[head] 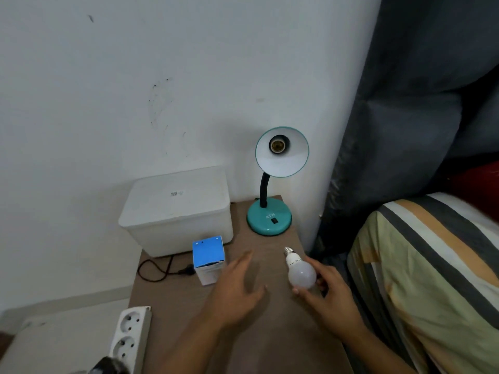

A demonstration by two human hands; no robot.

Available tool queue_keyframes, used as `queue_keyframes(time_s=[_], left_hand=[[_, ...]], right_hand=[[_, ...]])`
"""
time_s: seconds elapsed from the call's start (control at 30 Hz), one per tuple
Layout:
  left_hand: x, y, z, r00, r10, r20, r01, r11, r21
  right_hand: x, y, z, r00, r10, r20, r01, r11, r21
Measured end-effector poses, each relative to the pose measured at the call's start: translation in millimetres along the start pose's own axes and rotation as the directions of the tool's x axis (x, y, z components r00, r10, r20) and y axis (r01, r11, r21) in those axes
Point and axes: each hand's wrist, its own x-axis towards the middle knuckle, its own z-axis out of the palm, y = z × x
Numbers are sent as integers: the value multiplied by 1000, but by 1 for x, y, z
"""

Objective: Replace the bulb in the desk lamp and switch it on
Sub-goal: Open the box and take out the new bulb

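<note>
Right hand [328, 288] grips bulb [301, 275] by the glass, screw end toward lamp [272, 184]; left hand [237, 284] open, empty, over table [189, 319]. Socket [278, 145] empty. Risks: bulb slips, cross-threads, or light lamp tips while screwing. Plug [186, 271] lies loose, so switch [275, 220] likely does nothing. Brown tabletop by white wall; bulb box [208, 259], white bin [176, 211], power strip [132, 338], bed [432, 279] nearby.

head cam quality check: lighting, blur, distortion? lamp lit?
Head view: dim, flat, bluish room light; the lamp is unlit and its socket empty. Soft shadow lies under the left hand. No strong glare on the bulb in the right hand. Wide-angle bending shows at the edges, e.g. the power strip. Left fingertips slightly motion-blurred.
</note>
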Motion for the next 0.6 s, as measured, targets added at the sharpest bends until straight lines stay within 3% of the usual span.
queue_keyframes(time_s=[0.37, 0.6], left_hand=[[42, -14, 40, 999, -48, 24, 47, 998, 33], [61, -31, 63, 998, -37, 46, 28, 983, 184]], right_hand=[[49, 25, 35, 987, 48, 155, -45, 999, -24], [91, 32, 51, 977, 53, 209, -36, 996, -86]])
